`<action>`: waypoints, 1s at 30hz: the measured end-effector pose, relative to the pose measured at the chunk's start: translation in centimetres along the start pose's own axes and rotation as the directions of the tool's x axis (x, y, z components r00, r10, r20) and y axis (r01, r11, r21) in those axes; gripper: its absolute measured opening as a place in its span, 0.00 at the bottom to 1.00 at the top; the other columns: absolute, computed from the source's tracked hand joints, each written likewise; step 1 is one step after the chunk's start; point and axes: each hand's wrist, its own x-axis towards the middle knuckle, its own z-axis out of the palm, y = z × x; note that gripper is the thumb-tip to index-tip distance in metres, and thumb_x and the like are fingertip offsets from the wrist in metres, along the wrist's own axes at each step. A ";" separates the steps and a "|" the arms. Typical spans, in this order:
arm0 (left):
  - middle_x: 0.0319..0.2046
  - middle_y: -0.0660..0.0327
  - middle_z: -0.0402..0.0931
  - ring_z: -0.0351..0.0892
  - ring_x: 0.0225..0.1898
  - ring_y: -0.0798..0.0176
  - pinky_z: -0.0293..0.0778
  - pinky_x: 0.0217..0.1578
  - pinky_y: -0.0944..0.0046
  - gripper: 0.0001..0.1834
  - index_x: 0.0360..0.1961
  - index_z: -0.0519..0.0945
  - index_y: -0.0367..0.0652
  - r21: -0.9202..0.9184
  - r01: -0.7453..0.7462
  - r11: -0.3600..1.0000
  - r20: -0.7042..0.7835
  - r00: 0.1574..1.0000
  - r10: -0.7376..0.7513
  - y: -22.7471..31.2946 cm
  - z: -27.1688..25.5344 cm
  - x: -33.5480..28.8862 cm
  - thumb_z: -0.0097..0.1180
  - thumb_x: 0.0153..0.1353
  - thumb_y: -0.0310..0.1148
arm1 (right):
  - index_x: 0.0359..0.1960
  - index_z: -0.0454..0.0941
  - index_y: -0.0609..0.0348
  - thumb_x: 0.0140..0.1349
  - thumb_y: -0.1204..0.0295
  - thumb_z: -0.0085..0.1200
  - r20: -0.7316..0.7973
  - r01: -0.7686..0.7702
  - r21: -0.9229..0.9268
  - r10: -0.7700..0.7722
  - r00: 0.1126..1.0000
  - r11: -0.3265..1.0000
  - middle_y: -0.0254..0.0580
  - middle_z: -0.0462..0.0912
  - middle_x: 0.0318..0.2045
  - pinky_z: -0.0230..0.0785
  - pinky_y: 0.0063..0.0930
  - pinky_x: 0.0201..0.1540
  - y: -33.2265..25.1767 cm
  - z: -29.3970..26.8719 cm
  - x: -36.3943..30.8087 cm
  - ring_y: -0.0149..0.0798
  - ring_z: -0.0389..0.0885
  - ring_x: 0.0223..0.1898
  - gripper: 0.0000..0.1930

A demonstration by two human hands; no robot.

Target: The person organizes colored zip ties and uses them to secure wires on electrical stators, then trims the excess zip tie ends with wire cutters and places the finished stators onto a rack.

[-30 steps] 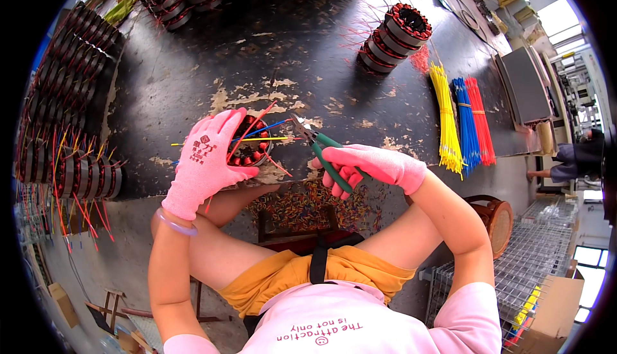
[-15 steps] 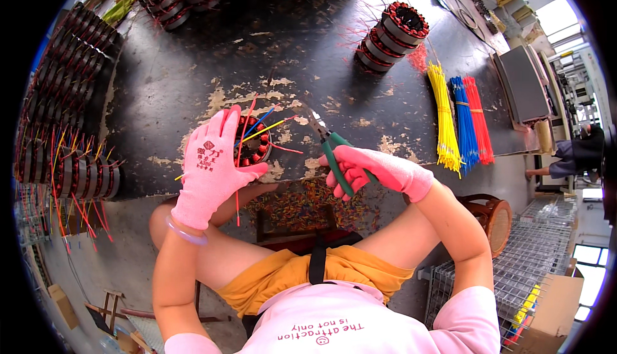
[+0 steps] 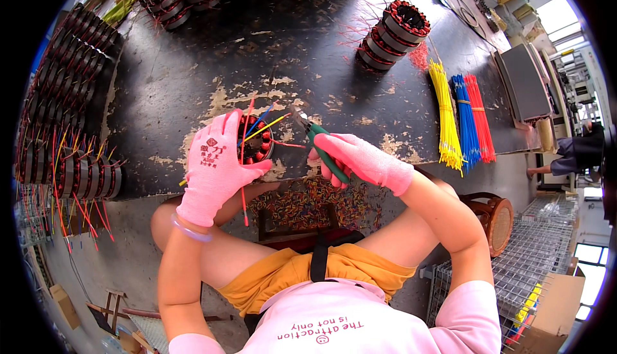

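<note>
My left hand point(image 3: 222, 164), in a pink glove, is wrapped round the left side of a motor stator point(image 3: 263, 142) near the table's front edge. Its palm and fingers hide part of the ring and its copper-red windings. From the stator rise a yellow wire point(image 3: 272, 124), a blue wire point(image 3: 260, 120) and a red wire point(image 3: 250, 113); more red ends poke out beside and below it. My gloved right hand point(image 3: 360, 158) is closed on green-handled wire cutters point(image 3: 316, 133). Their metal jaws are at the tip of the yellow wire; whether they touch it, I cannot tell.
Stacked stators point(image 3: 392, 36) stand at the back right, with others along the left and far edges. Bundles of yellow wires point(image 3: 445, 116), blue wires point(image 3: 465, 119) and red wires point(image 3: 479, 119) lie at the right. Coloured clippings point(image 3: 302, 209) cover the area below the table edge.
My right hand has moved left with the wire cutters, bringing the jaws up to the yellow wire's tip. The left hand and the stator have shifted slightly right.
</note>
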 end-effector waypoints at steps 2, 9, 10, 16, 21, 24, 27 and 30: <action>0.56 0.49 0.76 0.78 0.56 0.45 0.74 0.57 0.49 0.51 0.64 0.70 0.36 0.035 0.081 0.996 -0.006 0.997 -0.081 0.7 0.3 -0.1 0.78 0.43 0.52 | 0.57 0.73 0.62 0.74 0.42 0.46 -0.003 0.005 0.079 -0.005 1.000 0.997 0.40 0.84 0.38 0.78 0.28 0.39 0.3 -0.3 0.0 0.34 0.85 0.35 0.31; 0.53 0.50 0.75 0.78 0.55 0.49 0.72 0.58 0.51 0.55 0.63 0.69 0.34 0.182 0.352 0.918 -0.110 0.935 -0.337 1.9 1.7 -0.7 0.73 0.46 0.66 | 0.66 0.70 0.63 0.78 0.45 0.40 0.156 -0.156 0.109 0.138 0.978 0.982 0.47 0.84 0.47 0.79 0.31 0.50 1.2 -0.2 -2.6 0.40 0.87 0.43 0.33; 0.53 0.50 0.75 0.78 0.56 0.49 0.72 0.58 0.51 0.55 0.63 0.69 0.34 0.177 0.359 0.916 -0.107 0.933 -0.345 2.0 1.8 -0.6 0.73 0.45 0.66 | 0.63 0.71 0.61 0.76 0.42 0.42 0.154 -0.140 0.112 0.122 0.980 0.984 0.46 0.84 0.46 0.80 0.31 0.47 1.3 0.1 -2.4 0.39 0.88 0.41 0.33; 0.52 0.50 0.76 0.78 0.54 0.47 0.75 0.55 0.50 0.51 0.61 0.70 0.37 0.162 0.348 0.923 -0.145 0.934 -0.327 1.7 2.0 -0.6 0.75 0.45 0.62 | 0.56 0.73 0.59 0.69 0.35 0.49 0.140 -0.106 0.115 0.090 0.986 0.988 0.43 0.85 0.40 0.81 0.31 0.42 1.0 0.6 -0.1 0.38 0.88 0.37 0.36; 0.52 0.50 0.76 0.78 0.55 0.47 0.74 0.56 0.50 0.51 0.61 0.70 0.37 0.175 0.318 0.932 -0.161 0.943 -0.291 2.2 2.4 -0.4 0.75 0.45 0.62 | 0.58 0.73 0.66 0.74 0.40 0.45 0.056 -0.029 0.031 0.027 0.998 0.999 0.42 0.85 0.36 0.78 0.28 0.36 0.6 0.4 0.4 0.35 0.86 0.31 0.35; 0.52 0.51 0.76 0.78 0.54 0.47 0.75 0.55 0.51 0.51 0.61 0.70 0.37 0.174 0.317 0.932 -0.184 0.941 -0.286 2.5 2.7 0.0 0.75 0.45 0.61 | 0.56 0.74 0.65 0.73 0.39 0.47 0.022 0.008 -0.028 -0.008 1.000 1.000 0.40 0.84 0.33 0.74 0.27 0.31 0.9 0.0 0.4 0.33 0.83 0.28 0.35; 0.52 0.51 0.76 0.78 0.55 0.50 0.74 0.55 0.52 0.55 0.62 0.70 0.35 0.126 0.332 0.935 -0.184 0.934 -0.306 1.2 2.6 -0.7 0.74 0.42 0.66 | 0.56 0.75 0.63 0.73 0.40 0.46 0.021 -0.010 0.009 0.010 1.000 1.000 0.38 0.84 0.35 0.73 0.27 0.33 0.5 0.6 0.3 0.33 0.83 0.30 0.33; 0.50 0.52 0.75 0.77 0.52 0.50 0.74 0.53 0.52 0.51 0.57 0.73 0.37 0.020 0.332 0.943 -0.106 0.939 -0.328 0.2 0.6 -2.1 0.74 0.41 0.64 | 0.64 0.73 0.58 0.78 0.44 0.40 0.119 -0.109 0.118 0.095 0.988 0.987 0.36 0.85 0.43 0.74 0.25 0.45 0.9 0.9 -0.2 0.34 0.85 0.41 0.31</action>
